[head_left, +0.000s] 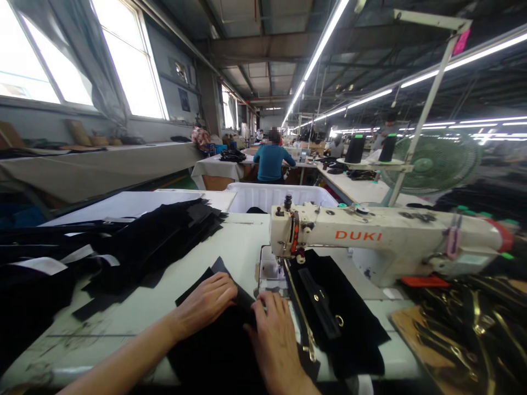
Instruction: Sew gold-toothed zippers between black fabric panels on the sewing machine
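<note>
A black fabric panel (218, 351) lies on the front of the sewing table, left of the needle area. My left hand (208, 299) has its fingers curled over the panel's upper edge. Gripping the same panel along its right edge is my right hand (275, 334), with thumb and fingers closed. Beside it, a zipper (302, 312) with gold teeth runs down from the presser foot. The zipper borders another black piece (354, 323), which carries a dark strap (319, 304) and a gold ring (339, 321). My fingers partly hide the panel's edge.
The white sewing machine (395, 236) stands on the right. Stacked black fabric pieces (144, 241) cover the table's left. Gold-toothed zippers (465, 329) are heaped at right. Behind the machine is a white bin (284, 192); a person in blue (269, 162) sits farther away.
</note>
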`<state>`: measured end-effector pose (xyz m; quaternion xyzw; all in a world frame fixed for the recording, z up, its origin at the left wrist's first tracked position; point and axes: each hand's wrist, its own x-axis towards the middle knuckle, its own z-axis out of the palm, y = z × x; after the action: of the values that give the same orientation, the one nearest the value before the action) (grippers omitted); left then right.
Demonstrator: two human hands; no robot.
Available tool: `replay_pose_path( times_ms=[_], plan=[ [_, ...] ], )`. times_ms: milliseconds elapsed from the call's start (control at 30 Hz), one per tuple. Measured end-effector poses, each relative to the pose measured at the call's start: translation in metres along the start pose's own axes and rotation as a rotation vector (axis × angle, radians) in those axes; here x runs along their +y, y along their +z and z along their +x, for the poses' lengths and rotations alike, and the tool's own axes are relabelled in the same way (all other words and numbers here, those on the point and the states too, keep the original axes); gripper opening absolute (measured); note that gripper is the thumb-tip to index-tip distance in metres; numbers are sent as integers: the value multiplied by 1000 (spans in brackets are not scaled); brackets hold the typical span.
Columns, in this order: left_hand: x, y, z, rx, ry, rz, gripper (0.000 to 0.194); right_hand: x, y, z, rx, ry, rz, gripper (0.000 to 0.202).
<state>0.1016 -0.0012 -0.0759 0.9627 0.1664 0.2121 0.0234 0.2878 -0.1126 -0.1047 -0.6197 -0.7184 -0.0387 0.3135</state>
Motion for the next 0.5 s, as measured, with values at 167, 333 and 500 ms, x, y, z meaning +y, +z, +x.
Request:
replay_pose_path(
  times_ms=[167, 333, 500],
  plan=[
    [26, -29, -16, -3, -43, -9, 21, -10, -19, -5, 73, -165, 23, 26],
    [41, -57, -19, -117, -163, -161, 17, -5, -50, -13, 157, -281, 6, 35],
    [56, -76, -19, -120, -375, -307, 17, 1, -60, -31, -13, -285, -20, 29]
  ],
)
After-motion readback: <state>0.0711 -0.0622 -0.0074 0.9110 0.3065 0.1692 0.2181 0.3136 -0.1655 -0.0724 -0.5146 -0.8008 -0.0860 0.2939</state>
